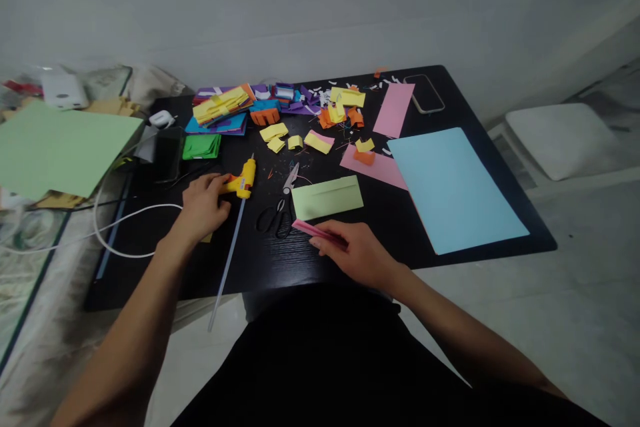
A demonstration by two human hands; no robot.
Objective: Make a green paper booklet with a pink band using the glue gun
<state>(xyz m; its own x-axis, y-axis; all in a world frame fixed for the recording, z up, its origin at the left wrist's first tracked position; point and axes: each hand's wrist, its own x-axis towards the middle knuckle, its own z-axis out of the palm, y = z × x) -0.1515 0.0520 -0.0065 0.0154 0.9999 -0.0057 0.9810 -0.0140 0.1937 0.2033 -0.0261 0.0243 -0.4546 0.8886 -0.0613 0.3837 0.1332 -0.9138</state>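
Observation:
At the left of the black table, my left hand [204, 205] has its fingers closed about the rear part of a yellow hot glue gun [245, 180]. A long translucent glue stick [229, 260] runs from beside the gun past the table's front edge. My right hand [361, 250] pinches a folded strip of pink paper [313, 229] near the front edge. Just beyond the strip lies a light green folded paper [327, 197]. Between my hands rest black-handled scissors [280, 210], their blades pointing away from me.
Light blue sheets [455, 193] cover the table's right side, near pink paper pieces [394, 110] and a phone-shaped object [424, 95]. Folded coloured paper bundles [223, 105] and scraps line the back. A white cable [125, 255] loops at left, by a green sheet [65, 147].

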